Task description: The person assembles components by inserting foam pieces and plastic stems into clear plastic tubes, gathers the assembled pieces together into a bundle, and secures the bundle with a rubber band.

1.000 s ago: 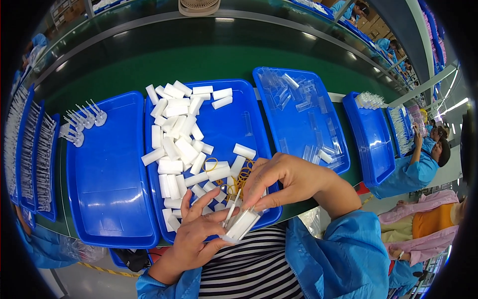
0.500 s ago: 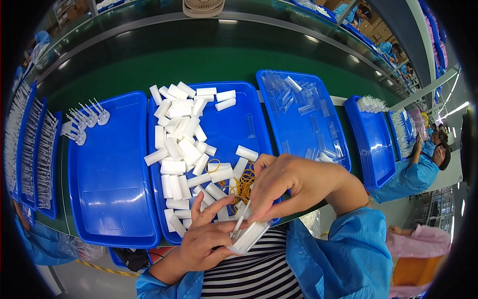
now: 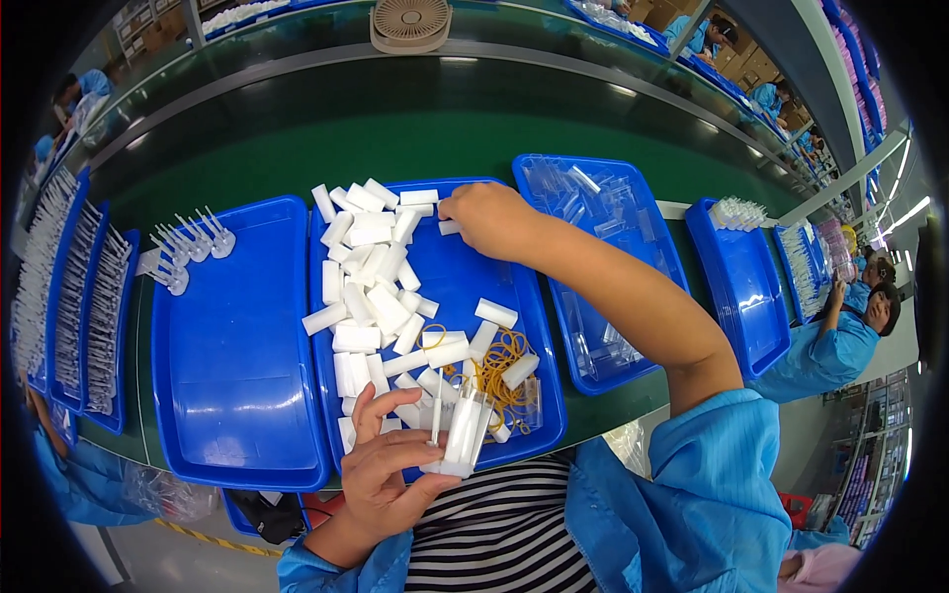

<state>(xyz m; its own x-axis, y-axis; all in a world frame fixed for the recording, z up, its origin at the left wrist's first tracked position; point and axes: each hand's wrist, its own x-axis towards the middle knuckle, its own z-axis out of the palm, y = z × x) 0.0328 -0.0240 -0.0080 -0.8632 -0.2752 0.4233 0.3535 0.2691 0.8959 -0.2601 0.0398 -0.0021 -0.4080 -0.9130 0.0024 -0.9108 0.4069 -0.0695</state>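
Note:
In my left hand (image 3: 388, 469) is a clear plastic holder (image 3: 477, 445) with a white block inside. A thin white stick (image 3: 436, 420) stands beside that block, pinched between fingers and thumb. My right hand (image 3: 489, 222) is stretched out to the far part of the middle blue tray (image 3: 514, 296). Its fingers are curled down on a white block (image 3: 450, 227) at the right of the pile; the thumb is mostly hidden. Many white blocks (image 3: 371, 262) are heaped along the tray's left half. Tan rubber bands (image 3: 504, 371) lie in a tangle near its front right.
On the left, a blue tray (image 3: 232, 376) carries several white stemmed pieces (image 3: 217, 242) at its far end. Racks of white sticks (image 3: 109, 316) stand beyond it. Clear plastic pieces fill the right tray (image 3: 633, 267), under my right forearm. Stacked blue trays (image 3: 741, 296) and a fan (image 3: 410, 25) stand farther off.
My right hand has left the clear holder and moved far forward to the white blocks. My left hand keeps the holder, now more upright. The whole view has shifted slightly.

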